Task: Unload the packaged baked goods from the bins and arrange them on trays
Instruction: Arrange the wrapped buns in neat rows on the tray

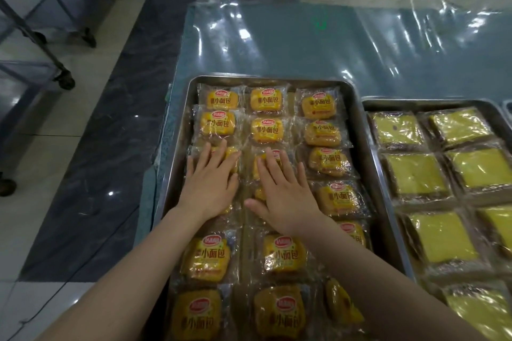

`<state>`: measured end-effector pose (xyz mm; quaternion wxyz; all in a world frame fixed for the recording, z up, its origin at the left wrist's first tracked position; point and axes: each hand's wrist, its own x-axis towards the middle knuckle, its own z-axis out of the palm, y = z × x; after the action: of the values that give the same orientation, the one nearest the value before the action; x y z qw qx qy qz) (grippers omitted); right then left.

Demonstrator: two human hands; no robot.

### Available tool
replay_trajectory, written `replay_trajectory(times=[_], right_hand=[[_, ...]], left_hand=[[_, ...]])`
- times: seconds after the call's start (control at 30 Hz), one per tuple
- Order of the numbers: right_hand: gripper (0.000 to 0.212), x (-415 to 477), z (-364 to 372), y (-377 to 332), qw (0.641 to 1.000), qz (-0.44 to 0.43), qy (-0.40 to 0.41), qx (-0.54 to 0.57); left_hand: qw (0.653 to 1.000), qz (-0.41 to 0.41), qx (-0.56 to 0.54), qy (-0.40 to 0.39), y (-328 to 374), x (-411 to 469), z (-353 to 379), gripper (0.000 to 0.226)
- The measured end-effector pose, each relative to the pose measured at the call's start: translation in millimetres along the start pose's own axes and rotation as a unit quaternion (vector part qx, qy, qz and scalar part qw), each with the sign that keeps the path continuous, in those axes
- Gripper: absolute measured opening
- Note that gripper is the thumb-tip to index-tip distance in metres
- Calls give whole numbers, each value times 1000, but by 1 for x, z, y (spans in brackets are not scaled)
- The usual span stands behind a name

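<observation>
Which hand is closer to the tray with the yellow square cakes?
Right. The right hand rests on the middle column of buns, nearer the cake tray; the left hand rests on the far-left column.

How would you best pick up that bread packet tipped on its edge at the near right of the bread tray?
Probably from straight above. The tipped packet stands on edge in the tray, so its raised upper edge is exposed. Pinch across that edge, one side on each face; the flat packets beside it seem to leave little room lower down.
</observation>
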<state>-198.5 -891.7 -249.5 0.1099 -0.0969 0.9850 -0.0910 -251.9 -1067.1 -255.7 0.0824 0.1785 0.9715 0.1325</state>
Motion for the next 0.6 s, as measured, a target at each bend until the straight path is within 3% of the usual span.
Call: replay_trajectory(times=[0.17, 0.37, 0.6], right_hand=[[71, 41, -21, 9, 997, 19, 69, 13], [75, 76, -22, 21, 999, -3, -18, 32], [85, 69, -16, 26, 1000, -7, -7, -18]], left_hand=[[996, -2, -47, 82, 1, 27, -16, 58], [999, -34, 29, -1, -9, 74, -21, 62], [1000, -10, 20, -7, -14, 66, -12, 61]])
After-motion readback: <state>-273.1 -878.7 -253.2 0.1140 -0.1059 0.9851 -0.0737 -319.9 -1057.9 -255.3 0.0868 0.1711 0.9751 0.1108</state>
